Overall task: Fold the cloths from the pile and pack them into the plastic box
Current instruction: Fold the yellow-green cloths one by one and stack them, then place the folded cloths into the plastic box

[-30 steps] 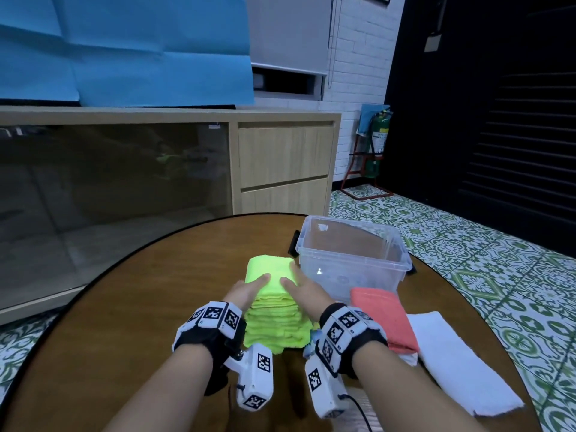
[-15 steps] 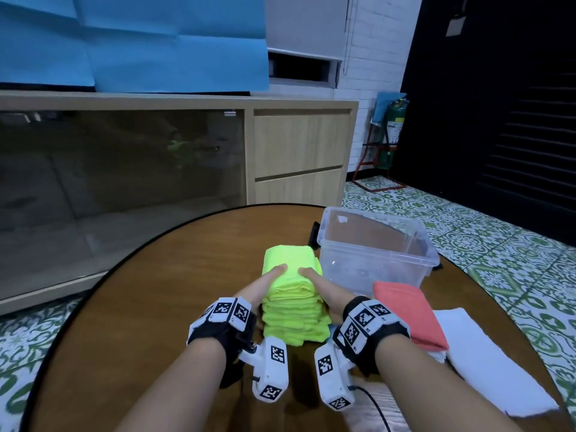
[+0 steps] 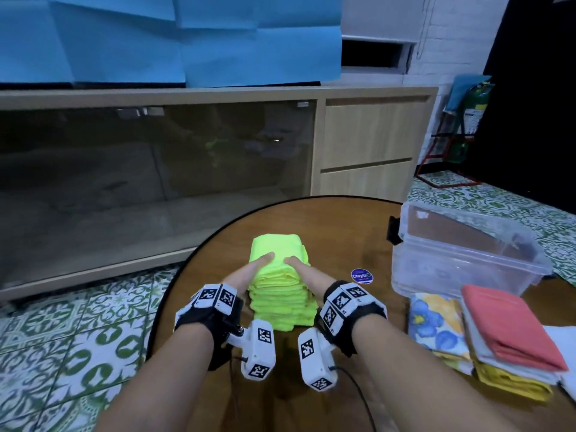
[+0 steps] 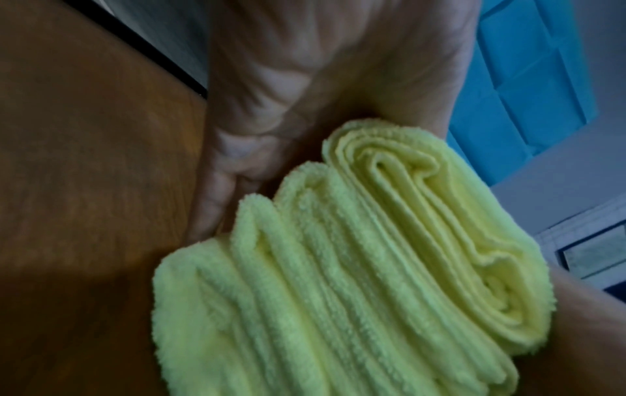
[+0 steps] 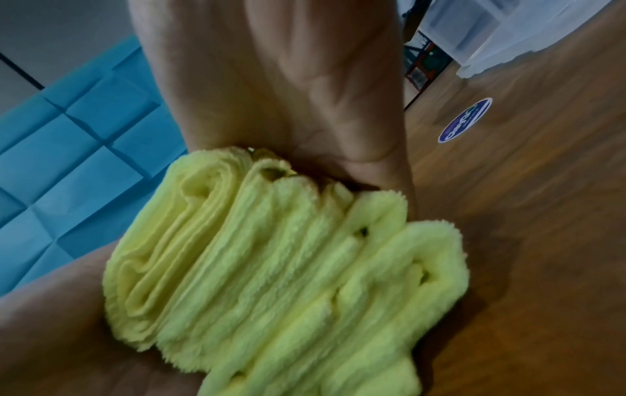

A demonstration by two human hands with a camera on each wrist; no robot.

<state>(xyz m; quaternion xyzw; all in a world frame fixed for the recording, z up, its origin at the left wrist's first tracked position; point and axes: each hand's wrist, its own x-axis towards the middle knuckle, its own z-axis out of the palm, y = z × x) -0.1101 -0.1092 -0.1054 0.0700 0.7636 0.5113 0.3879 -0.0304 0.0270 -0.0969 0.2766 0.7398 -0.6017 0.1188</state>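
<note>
A stack of folded lime-green cloths (image 3: 280,294) stands on the round wooden table (image 3: 343,219), a little left of the clear plastic box (image 3: 467,269), which looks empty. My left hand (image 3: 249,272) grips the stack's left side and my right hand (image 3: 308,272) its right side, both thumbs lying on the top cloth. The left wrist view shows my left hand (image 4: 305,80) against the cloth folds (image 4: 372,268). In the right wrist view my right hand (image 5: 288,80) presses the folds (image 5: 288,268). The fingers on the stack's far sides are hidden.
A pile of other cloths lies at the right front, with a coral cloth (image 3: 511,325) on top and a floral one (image 3: 433,322) beside it. A round blue sticker (image 3: 361,276) sits between stack and box. A long cabinet (image 3: 156,182) stands beyond the table edge.
The green stack, held between both hands, has shifted left away from the box, uncovering the blue sticker. My view has turned left and drawn closer.
</note>
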